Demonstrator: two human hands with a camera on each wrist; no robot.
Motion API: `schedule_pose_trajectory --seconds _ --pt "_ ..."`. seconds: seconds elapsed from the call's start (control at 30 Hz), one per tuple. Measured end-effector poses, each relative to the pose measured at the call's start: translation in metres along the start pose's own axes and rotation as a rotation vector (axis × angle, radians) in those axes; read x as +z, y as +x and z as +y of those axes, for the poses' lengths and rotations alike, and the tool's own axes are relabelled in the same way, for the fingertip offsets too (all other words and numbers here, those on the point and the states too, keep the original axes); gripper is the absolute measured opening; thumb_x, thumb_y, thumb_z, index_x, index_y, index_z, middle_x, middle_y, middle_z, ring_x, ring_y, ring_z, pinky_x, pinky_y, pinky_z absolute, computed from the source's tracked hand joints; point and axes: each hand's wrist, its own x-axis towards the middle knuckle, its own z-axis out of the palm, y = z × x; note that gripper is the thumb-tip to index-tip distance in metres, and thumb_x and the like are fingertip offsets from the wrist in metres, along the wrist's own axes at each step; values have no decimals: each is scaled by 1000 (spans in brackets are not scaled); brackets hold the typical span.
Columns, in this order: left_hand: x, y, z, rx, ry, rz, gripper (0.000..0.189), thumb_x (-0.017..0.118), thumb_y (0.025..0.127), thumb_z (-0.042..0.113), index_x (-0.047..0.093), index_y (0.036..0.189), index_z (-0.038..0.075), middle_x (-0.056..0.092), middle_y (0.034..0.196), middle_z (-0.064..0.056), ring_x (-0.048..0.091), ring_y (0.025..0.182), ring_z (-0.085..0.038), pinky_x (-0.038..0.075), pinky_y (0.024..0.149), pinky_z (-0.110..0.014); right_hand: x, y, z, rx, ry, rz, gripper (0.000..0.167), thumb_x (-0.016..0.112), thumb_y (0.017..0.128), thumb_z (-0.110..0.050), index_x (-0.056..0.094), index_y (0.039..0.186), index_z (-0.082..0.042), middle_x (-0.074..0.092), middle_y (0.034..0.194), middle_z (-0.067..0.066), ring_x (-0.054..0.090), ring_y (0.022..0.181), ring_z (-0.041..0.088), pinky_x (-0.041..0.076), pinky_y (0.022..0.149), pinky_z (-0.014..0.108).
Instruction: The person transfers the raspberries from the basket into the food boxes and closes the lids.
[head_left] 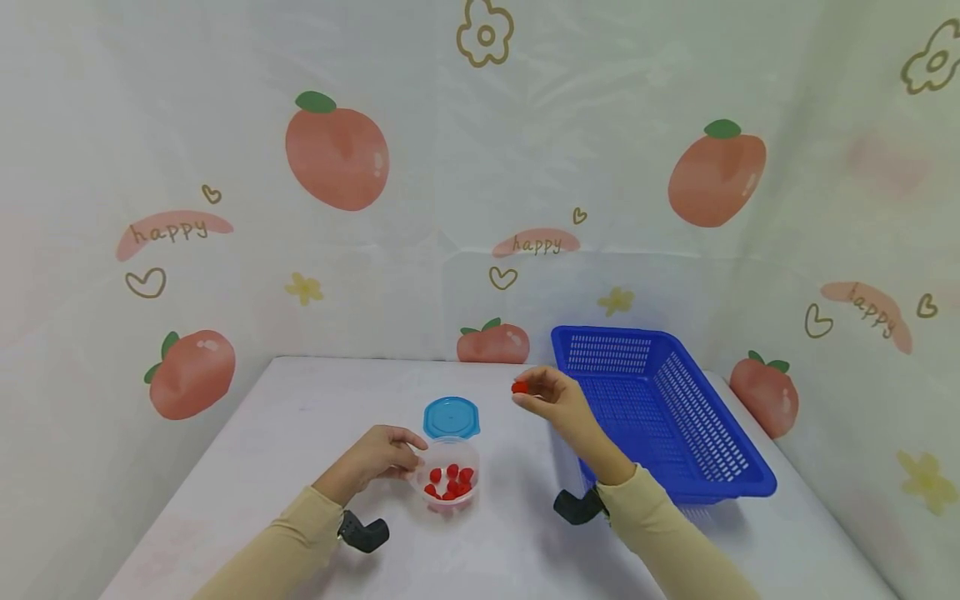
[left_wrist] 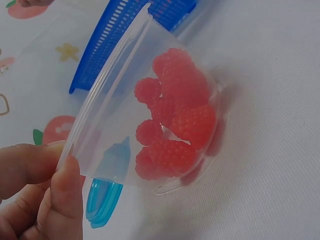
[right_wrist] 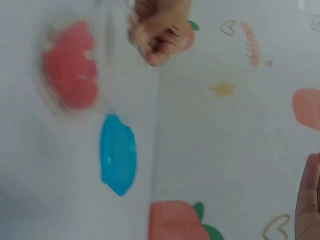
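Note:
My left hand [head_left: 382, 454] pinches the rim of a clear plastic tub [left_wrist: 115, 100] that stands on the table. Inside the tub lie several raspberries [left_wrist: 187, 125], heaped at its bottom. Raised over the table beside the blue basket's left edge, my right hand [head_left: 558, 404] holds one raspberry [head_left: 520, 387] between thumb and fingertips. Only a part of the right hand [right_wrist: 309, 200] shows at the edge of the right wrist view, and its raspberry is out of that picture.
A blue plastic basket [head_left: 731, 450] with slotted walls stands at the right of the white table [head_left: 300, 400]. The tub's light-blue lid [head_left: 451, 417] lies just behind the tub. A printed cloth [head_left: 420, 275] hangs behind the table.

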Motion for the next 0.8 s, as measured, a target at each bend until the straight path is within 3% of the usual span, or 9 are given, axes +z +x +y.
schedule_pose_trajectory --seconds 0.2,0.57,0.8 --pt "0 -1 0 9 6 6 25 73 82 7 67 106 1 65 75 -7 61 63 -18 59 66 -30 25 -8 20 21 5 -85 27 70 87 -11 61 110 3 63 106 21 64 92 19 56 81 22" --pt "-1 -1 0 19 4 -8 26 72 83 7 66 107 0 64 74 -7 61 63 -18 59 65 -30 55 -24 46 128 19 -201 27 71 87 -10 62 109 2 65 105 18 61 90 19 55 78 20" --pt "0 0 -1 7 2 -1 26 72 83 7 66 107 -1 64 74 -7 61 62 -18 59 65 -29 63 -29 54 135 -4 -248 22 71 85 -5 64 106 1 64 103 16 57 85 16 52 74 16"
